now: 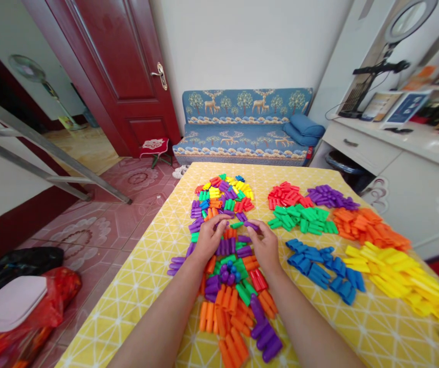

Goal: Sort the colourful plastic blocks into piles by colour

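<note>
A long mixed pile of colourful plastic tube-shaped pieces [226, 246] runs down the middle of the table, under and around both hands. My right hand [266, 248] pinches a purple plastic piece [250, 225] between thumb and fingers just above the pile. On the other side, my left hand [211, 237] is closed, thumb against fingers; what it grips, if anything, is mostly hidden. Small round blue and purple pieces [228, 273] cluster between my wrists. Nearer me lie orange pieces [225, 312] and purple ones [267, 337].
Right of the hands, single-colour heaps lie apart: red [287, 195], purple [332, 197], green [300, 219], orange [371, 227], blue [323, 266] and yellow [403, 278]. A yellow patterned cloth [127, 301] covers the table. Behind it stands a blue sofa [242, 134]; a white cabinet [407, 174] is at right.
</note>
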The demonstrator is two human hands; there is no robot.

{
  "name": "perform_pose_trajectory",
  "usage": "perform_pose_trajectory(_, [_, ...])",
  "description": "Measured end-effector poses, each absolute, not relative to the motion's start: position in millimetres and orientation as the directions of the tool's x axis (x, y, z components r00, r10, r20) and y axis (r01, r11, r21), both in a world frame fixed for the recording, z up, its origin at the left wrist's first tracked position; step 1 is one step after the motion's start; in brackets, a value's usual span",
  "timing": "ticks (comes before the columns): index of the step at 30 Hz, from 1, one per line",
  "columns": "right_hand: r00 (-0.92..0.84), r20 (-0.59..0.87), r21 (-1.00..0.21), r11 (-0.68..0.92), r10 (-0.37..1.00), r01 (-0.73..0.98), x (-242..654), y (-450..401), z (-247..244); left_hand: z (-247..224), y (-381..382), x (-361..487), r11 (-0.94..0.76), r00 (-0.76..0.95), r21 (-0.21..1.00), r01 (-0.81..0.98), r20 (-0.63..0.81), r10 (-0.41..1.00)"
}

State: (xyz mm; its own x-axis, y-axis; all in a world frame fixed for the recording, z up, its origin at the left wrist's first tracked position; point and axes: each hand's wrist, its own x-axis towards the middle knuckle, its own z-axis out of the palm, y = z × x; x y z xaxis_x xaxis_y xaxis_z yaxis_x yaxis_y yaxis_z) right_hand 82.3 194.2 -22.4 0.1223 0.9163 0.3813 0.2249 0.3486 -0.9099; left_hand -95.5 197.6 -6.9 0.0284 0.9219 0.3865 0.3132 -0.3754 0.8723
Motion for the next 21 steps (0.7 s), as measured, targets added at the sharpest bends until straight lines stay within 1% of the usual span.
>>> perform_pose_trajectory(1, [0.139, 0.368, -0.919, 0.337, 0.919, 0.203, 83, 195, -23, -7, 199, -95, -0.387, 0.018, 0.863, 0.325, 0.404, 0.915])
perform_pose_trajectory(3, [0.116, 0.334, -0.938, 0.318, 0.936, 0.138, 82, 194, -24, -8, 200, -95, -0.41, 0.034, 0.85, 0.33, 0.423, 0.905])
perform_pose_trajectory(6, [-0.002, 0.303, -0.95, 0.302, 0.953, 0.079, 78, 191, -23, -9, 200, -94, -0.439, 0.136, 0.845, 0.306, 0.417, 0.898])
perform_pose_trajectory(10, [-0.084, 0.407, -0.891, 0.415, 0.91, 0.181, 75, 190, -23, -11, 198, -94, -0.491, 0.288, 0.824, 0.282, 0.416, 0.863])
perform_pose_trajectory(13, [-0.128, 0.467, -0.84, 0.484, 0.875, 0.244, 75, 192, -24, -15, 198, -94, -0.497, 0.325, 0.834, 0.237, 0.414, 0.85])
perform_pose_trajectory(17, [-0.216, 0.501, -0.805, 0.543, 0.838, 0.239, 74, 192, -23, -16, 197, -93, -0.501, 0.35, 0.838, 0.216, 0.413, 0.841])
perform_pose_trajectory(19, [-0.246, 0.521, -0.793, 0.57, 0.817, 0.214, 73, 192, -20, -14, 197, -93, -0.526, 0.348, 0.81, 0.26, 0.429, 0.834])
perform_pose_trajectory(21, [-0.233, 0.532, -0.794, 0.575, 0.814, 0.198, 72, 191, -17, -12, 196, -93, -0.554, 0.34, 0.773, 0.309, 0.454, 0.824])
